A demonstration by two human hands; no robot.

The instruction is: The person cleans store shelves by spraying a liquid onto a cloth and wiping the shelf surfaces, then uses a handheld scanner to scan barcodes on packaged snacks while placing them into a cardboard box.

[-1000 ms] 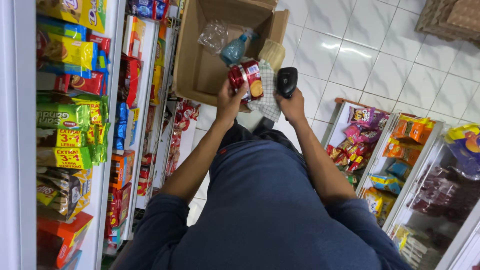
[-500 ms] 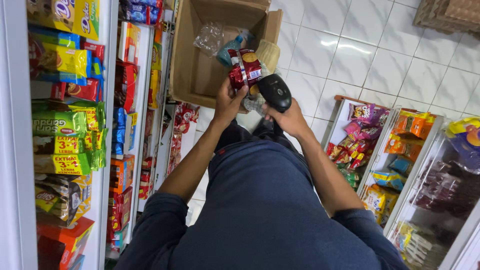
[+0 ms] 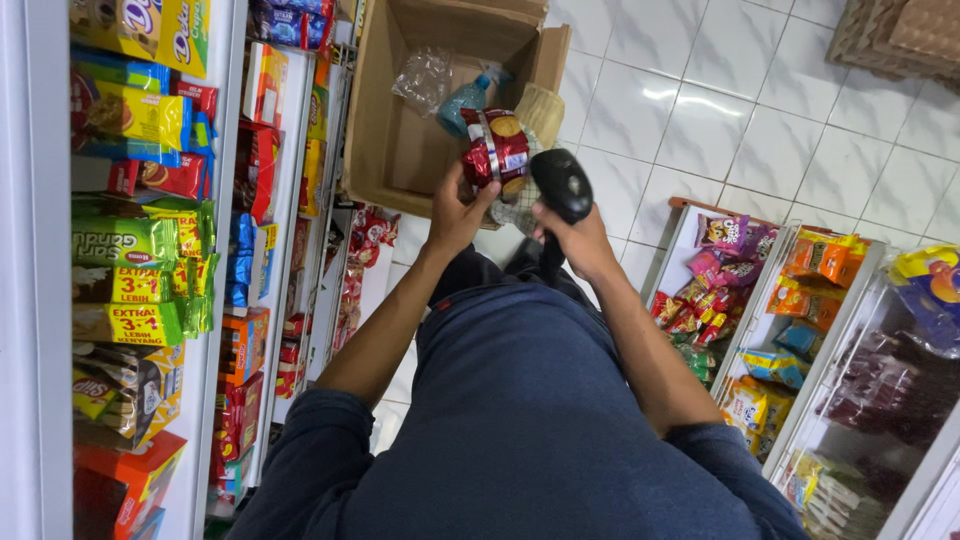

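Observation:
My left hand [image 3: 455, 215] holds a red biscuit packet [image 3: 495, 150] up in front of me. My right hand [image 3: 578, 240] grips a black handheld barcode scanner [image 3: 560, 183], its head close beside the packet. Both hands are over the near edge of an open cardboard box [image 3: 385, 150] on the white tiled floor. Inside the box lie a crumpled clear plastic bag [image 3: 425, 78], a teal bottle [image 3: 465, 100] and a pale tan packet [image 3: 540, 112].
Shelves packed with colourful snack packs and boxes [image 3: 150, 250] run along my left. A low rack of snack bags [image 3: 760, 300] stands on my right. A woven basket [image 3: 900, 40] sits at the far top right on the white tiles [image 3: 700, 120].
My right hand has swung the scanner from beside the packet in towards it, and both hands sit slightly lower in view. The left hand keeps the red packet raised.

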